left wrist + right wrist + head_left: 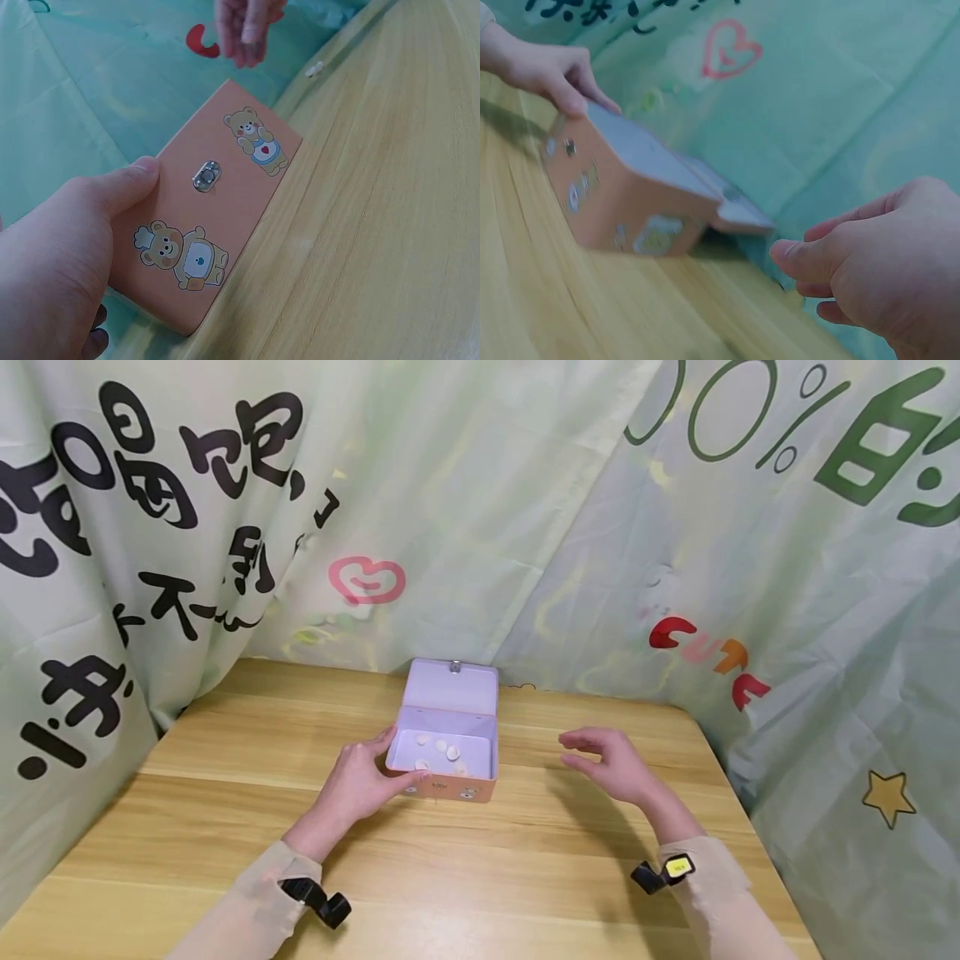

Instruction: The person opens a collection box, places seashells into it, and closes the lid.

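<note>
We've got a wood-grain table (pixel 480 885) here, printed curtains (pixel 480 510) behind and down both sides. The lilac-lined box (pixel 442 789) sits toward the back between our hands, lid (pixel 450 693) up, pale bits (pixel 453 752) inside. Our left hand (pixel 362 782) grips its left front corner; our right hand (pixel 613 768) hovers well off to its right, relaxed and holding nothing.

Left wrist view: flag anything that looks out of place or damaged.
A small white thing shows apart from the box, near the curtain; it is too small to identify. It looks stray because the pale pieces in the head view lie inside the box. No damage shows on the box.
</note>
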Action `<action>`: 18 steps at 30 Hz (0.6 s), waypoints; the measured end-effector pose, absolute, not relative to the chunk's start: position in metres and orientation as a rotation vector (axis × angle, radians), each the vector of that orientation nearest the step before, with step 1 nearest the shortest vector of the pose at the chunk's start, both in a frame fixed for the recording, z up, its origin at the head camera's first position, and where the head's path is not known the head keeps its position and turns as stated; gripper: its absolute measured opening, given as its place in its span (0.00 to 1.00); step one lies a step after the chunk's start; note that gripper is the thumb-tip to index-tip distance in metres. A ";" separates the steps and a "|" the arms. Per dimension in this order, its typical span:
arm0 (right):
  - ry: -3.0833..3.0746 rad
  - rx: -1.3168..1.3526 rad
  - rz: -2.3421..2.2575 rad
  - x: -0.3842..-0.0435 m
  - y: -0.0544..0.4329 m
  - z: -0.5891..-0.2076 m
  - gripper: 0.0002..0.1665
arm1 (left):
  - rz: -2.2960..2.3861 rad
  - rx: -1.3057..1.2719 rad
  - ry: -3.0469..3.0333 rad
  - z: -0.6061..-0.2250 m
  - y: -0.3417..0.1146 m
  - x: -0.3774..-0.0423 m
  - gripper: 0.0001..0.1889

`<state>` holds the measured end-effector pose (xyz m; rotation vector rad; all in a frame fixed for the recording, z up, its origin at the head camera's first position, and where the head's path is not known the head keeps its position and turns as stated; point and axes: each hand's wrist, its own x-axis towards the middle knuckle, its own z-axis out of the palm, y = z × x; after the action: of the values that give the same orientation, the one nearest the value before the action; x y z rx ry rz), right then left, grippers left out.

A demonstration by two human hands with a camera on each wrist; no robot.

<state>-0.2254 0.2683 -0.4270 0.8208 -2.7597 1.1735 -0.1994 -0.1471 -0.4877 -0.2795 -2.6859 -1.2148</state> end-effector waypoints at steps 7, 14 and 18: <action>-2.833 0.687 1.170 -0.222 0.307 -0.446 0.21 | -1.208 -0.283 -2.676 -0.486 -0.147 -0.199 0.57; -2.921 0.574 1.096 -0.223 0.331 -0.471 0.21 | -1.199 -0.298 -2.668 -0.487 -0.148 -0.200 0.56; -2.915 0.554 1.050 -0.225 0.337 -0.482 0.20 | -1.205 -0.310 -2.657 -0.488 -0.147 -0.200 0.56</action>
<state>-0.2254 0.3371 -0.4823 0.5535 -2.9154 1.0502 -0.2001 -0.1469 -0.4881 -0.3102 -2.6565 -1.2048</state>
